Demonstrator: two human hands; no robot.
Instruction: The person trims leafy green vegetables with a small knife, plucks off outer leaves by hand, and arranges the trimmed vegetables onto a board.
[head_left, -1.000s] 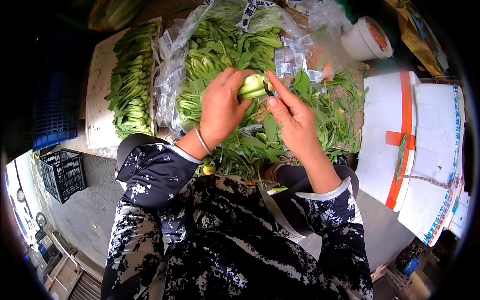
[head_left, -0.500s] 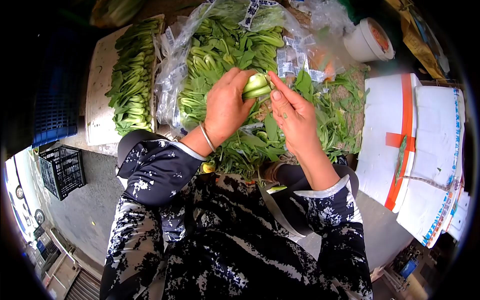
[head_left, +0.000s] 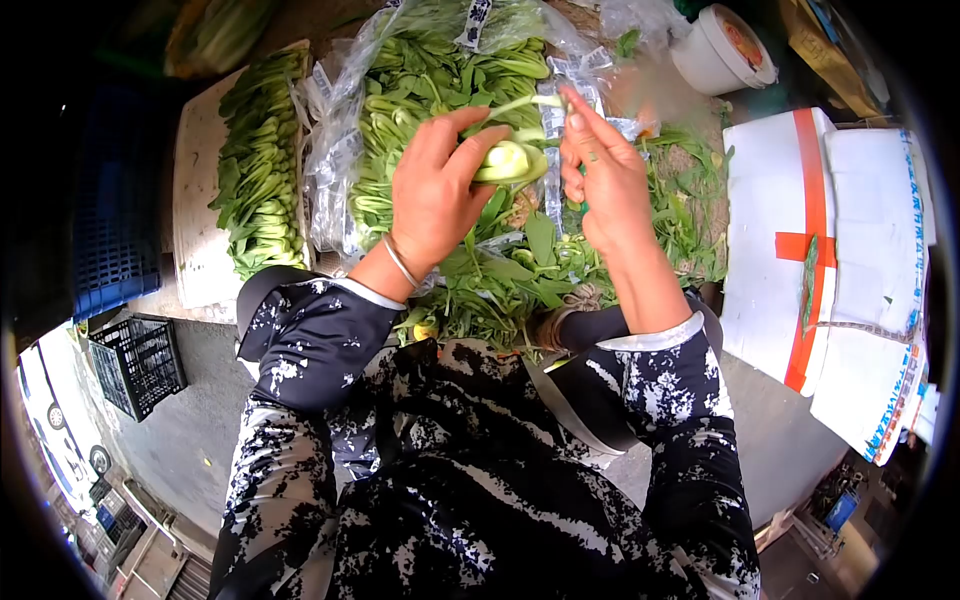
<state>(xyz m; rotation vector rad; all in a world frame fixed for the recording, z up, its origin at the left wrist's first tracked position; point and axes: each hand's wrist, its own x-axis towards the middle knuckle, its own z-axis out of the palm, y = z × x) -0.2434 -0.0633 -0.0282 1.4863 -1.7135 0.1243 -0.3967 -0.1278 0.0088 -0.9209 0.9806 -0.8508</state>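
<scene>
"Green bok choy (head_left: 512,162) sits clasped in a worker's left hand (head_left: 432,190), above loose leaves (head_left: 510,283)."

"And the right hand (head_left: 612,180)?"

"Its grip pinches a pale stalk (head_left: 537,101); too hard a pull could tear sound leaves or jerk the bunch loose."

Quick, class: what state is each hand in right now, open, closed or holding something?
Left hand: closed around a plump pale-green vegetable.
Right hand: closed, fingertips pinching a thin pale-green stalk.

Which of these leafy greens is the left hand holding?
The single head raised in the left hand, pale base showing; the neat row and the heap lie unheld.
</scene>
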